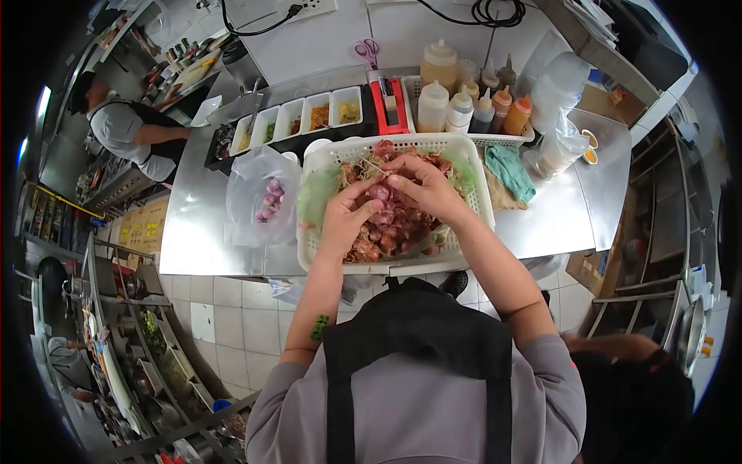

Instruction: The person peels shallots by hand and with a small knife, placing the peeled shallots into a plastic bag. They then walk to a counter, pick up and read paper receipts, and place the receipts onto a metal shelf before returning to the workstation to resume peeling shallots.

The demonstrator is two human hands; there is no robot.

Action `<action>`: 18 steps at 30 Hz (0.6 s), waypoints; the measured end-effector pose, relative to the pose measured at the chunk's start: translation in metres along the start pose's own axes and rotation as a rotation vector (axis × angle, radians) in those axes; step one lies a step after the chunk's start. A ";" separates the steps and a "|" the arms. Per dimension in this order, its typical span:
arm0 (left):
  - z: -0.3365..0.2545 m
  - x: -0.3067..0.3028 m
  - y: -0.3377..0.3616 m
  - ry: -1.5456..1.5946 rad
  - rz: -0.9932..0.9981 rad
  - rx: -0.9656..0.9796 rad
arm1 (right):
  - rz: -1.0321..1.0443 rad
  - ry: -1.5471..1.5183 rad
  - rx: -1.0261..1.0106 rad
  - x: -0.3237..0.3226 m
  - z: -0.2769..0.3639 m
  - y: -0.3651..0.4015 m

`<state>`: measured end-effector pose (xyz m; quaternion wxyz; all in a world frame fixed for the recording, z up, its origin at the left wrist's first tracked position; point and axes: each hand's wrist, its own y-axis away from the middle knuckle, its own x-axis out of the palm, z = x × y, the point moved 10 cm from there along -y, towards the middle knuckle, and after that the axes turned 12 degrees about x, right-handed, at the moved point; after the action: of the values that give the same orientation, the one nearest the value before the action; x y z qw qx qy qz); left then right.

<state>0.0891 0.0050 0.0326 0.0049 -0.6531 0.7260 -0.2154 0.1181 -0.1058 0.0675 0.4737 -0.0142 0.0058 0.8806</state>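
Note:
Over a white perforated basket (485, 197), my two hands meet around a reddish-purple shallot (379, 192). My left hand (349, 216) grips it with thumb and fingers. My right hand (425, 185) is closed right beside it, thumb against the shallot; a thin, pale, blade-like small knife (372, 164) sticks out past its fingers, its handle hidden. Below lie many unpeeled shallots (390, 232) with dry skins and roots, on a green plastic bag (318, 197). To the left, peeled pink shallots (270, 201) sit in a clear plastic bag (241, 182).
Behind the basket stand white trays of chopped ingredients (319, 113), a red box (389, 108) and sauce bottles (433, 107). A teal cloth (510, 176) lies to the right. One person (131, 127) works at the far left; another, in dark clothes (634, 402), is close behind on the right.

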 end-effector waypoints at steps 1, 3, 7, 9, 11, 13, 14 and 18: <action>0.003 0.001 0.001 0.060 0.000 -0.030 | -0.013 0.006 0.030 -0.001 -0.001 0.001; -0.001 -0.003 0.002 0.109 -0.052 -0.050 | -0.016 0.011 0.060 -0.001 -0.007 -0.001; 0.002 -0.015 0.002 0.305 -0.133 -0.040 | -0.191 0.314 -0.046 -0.009 -0.004 -0.001; 0.003 -0.019 0.002 0.259 -0.157 -0.010 | -0.251 0.370 -0.128 -0.010 0.008 0.004; 0.004 -0.023 0.003 0.217 -0.177 0.016 | -0.146 0.251 0.040 -0.006 -0.005 0.001; 0.004 -0.025 0.002 0.205 -0.171 0.039 | -0.091 0.285 -0.001 0.001 0.006 0.004; 0.005 -0.024 0.001 0.206 -0.166 0.037 | -0.038 0.319 -0.039 0.007 0.011 0.007; 0.010 -0.018 0.002 0.145 -0.106 -0.010 | -0.030 0.312 -0.162 0.010 0.022 0.010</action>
<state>0.0927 0.0195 0.0182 -0.0623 -0.6732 0.6901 -0.2582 0.1038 -0.1024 0.0891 0.4773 -0.1890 0.0080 0.8581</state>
